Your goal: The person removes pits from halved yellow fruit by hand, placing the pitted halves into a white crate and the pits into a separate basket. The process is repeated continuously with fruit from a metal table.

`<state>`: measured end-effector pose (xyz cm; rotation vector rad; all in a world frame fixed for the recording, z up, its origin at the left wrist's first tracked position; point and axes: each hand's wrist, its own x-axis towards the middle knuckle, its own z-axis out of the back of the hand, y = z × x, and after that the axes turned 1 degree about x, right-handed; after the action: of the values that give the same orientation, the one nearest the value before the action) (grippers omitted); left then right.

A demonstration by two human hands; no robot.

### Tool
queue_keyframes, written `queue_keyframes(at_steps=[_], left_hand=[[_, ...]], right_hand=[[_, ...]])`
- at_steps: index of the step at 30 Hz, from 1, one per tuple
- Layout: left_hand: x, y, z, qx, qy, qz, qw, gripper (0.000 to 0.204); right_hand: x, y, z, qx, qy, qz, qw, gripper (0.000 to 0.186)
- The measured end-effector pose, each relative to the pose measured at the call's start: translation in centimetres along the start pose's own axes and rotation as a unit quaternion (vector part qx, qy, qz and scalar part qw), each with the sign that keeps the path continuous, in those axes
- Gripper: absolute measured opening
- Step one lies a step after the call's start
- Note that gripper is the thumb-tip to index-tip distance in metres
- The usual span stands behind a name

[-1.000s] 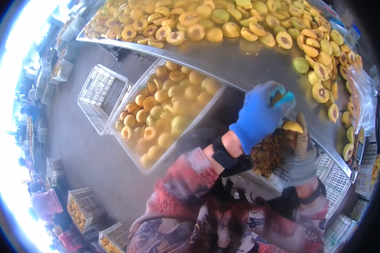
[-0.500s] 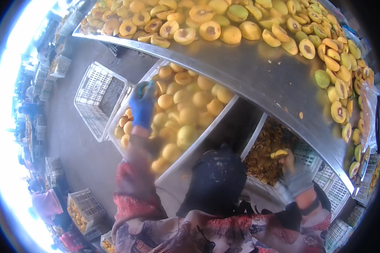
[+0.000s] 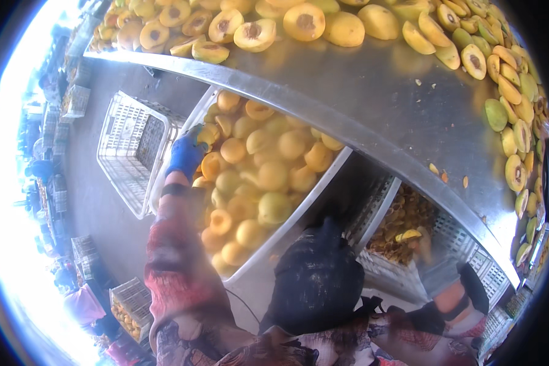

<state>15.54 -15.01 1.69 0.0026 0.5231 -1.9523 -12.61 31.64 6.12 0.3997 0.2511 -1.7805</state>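
My left hand (image 3: pixel 186 154), in a blue glove, reaches to the left side of a white crate (image 3: pixel 299 216) heaped with yellow peach halves (image 3: pixel 271 177). Its fingers curl against a peach half (image 3: pixel 209 134) near the rim. On the right, my right hand (image 3: pixel 426 251) is smeared by motion, its fingers closed on a small curved yellow thing (image 3: pixel 408 235) whose kind I cannot make out. That hand hangs over another crate (image 3: pixel 381 210), which holds brown pits or scraps (image 3: pixel 399 222).
A metal table (image 3: pixel 372 91) with a raised edge curves across the front, piled with cut peach halves (image 3: pixel 304 23). On the floor to the left lies a white basket (image 3: pixel 131 152). A crate of fruit (image 3: pixel 131 308) stands lower left. My dark-covered knee (image 3: pixel 317 274) sits between the crates.
My left hand has moved left and slightly down along the crate. My right hand stays over the scrap crate with the yellow thing. The whole view has shifted a little.
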Motion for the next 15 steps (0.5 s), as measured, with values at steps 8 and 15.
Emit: queue_keyframes(at_steps=[8,15], left_hand=[[-1.1,-1.4,-0.9,-0.043,-0.002,-0.029,0.999,0.045],[0.4,-1.5,-1.8,0.130,-0.002,-0.108,0.986,0.035]], right_hand=[[0.9,0.2,-0.7,0.001,0.002,0.020,1.000,0.065],[0.8,0.6,-1.6,0.001,0.004,0.043,0.999,0.066]])
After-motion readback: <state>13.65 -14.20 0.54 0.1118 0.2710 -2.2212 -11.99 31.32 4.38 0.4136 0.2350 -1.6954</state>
